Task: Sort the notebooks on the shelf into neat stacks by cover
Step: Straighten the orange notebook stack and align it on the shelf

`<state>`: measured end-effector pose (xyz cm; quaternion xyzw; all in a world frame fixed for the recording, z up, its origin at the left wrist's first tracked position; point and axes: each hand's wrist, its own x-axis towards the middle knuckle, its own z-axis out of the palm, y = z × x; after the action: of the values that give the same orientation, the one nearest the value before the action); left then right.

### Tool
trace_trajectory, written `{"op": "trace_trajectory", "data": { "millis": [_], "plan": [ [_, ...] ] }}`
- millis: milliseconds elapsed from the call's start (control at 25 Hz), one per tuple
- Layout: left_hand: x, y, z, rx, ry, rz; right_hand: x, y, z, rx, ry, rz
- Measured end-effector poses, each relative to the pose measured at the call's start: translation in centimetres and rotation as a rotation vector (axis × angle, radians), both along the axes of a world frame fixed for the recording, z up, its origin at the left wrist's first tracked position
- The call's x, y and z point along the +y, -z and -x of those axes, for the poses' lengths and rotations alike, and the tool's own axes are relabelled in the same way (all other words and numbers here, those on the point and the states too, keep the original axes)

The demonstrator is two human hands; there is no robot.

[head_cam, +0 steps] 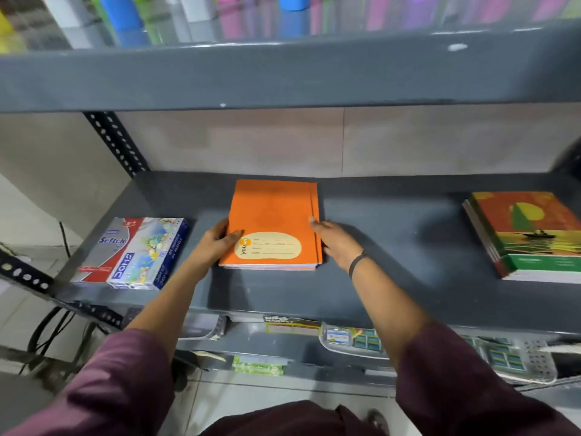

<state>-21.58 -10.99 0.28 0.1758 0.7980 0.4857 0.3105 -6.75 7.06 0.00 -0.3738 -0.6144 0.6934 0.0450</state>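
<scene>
A small stack of orange notebooks [273,212] with a cream label lies flat in the middle of the grey shelf [393,228]. My left hand [217,240] grips its left edge, thumb on the top cover. My right hand [336,240] presses flat against its right edge, fingers extended; a dark band circles that wrist. A second stack with a green-and-orange sunset boat cover [528,228] sits at the right end of the shelf, away from both hands.
Boxes of art supplies [132,253] lie at the shelf's left end. An upper shelf beam [283,80] hangs overhead with coloured items above it. Trays of small goods [355,339] fill the shelf below. Cables hang at the lower left.
</scene>
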Motion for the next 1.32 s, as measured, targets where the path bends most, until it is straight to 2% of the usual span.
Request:
{"op": "trace_trajectory", "data": {
  "millis": [120,240,320,400,520,720,960,1320],
  "plan": [
    [0.7,0.3,-0.1,0.014,0.033,0.004,-0.3,0.5,0.6,-0.043,-0.02,-0.097],
    [0.4,-0.1,0.2,0.012,0.054,-0.026,-0.6,0.2,0.5,-0.026,-0.028,-0.066],
    [-0.6,-0.4,1.0,-0.014,0.157,-0.028,-0.6,0.4,-0.3,-0.006,-0.089,-0.077],
    [-1.6,-0.9,1.7,-0.008,0.323,0.062,-0.7,0.3,-1.4,0.002,-0.168,-0.108],
    [-2.2,-0.6,1.9,0.12,0.496,0.228,-2.0,0.1,-2.4,-0.015,-0.266,-0.259],
    [-1.7,-0.5,1.4,0.355,0.464,0.275,-3.9,1.5,-2.4,-0.076,-0.111,-0.534],
    [-1.8,0.4,2.3,0.358,0.399,0.239,-3.0,1.7,-1.8,-0.202,-0.077,-0.578],
    [-2.2,0.7,2.2,0.362,0.376,0.161,-3.2,1.4,-1.8,-0.226,-0.08,-0.662]
  ]
}}
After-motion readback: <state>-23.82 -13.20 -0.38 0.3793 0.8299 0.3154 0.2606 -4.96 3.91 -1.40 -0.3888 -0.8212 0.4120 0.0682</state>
